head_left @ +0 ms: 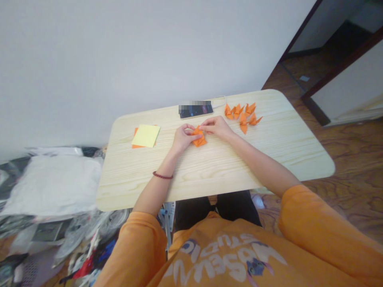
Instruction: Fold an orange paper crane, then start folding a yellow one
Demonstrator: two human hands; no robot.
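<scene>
Across the pale wood-grain rectangular table (125,175), at centre, the left hand's (180,140) fingers pinch a folded orange paper piece (201,142); the right hand's (219,126) seemingly grip its 12 o'clock tip. Crease gently, base steady.

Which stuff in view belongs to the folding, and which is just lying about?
Folding:
- orange paper, held by left hand, right hand at its tip
- folded orange figures
- yellow sheet on orange sheet, probably stock

Lying about:
- phone, untouched; possibly a reference
- white bundle, far left
- lilac basket, lower left
</scene>
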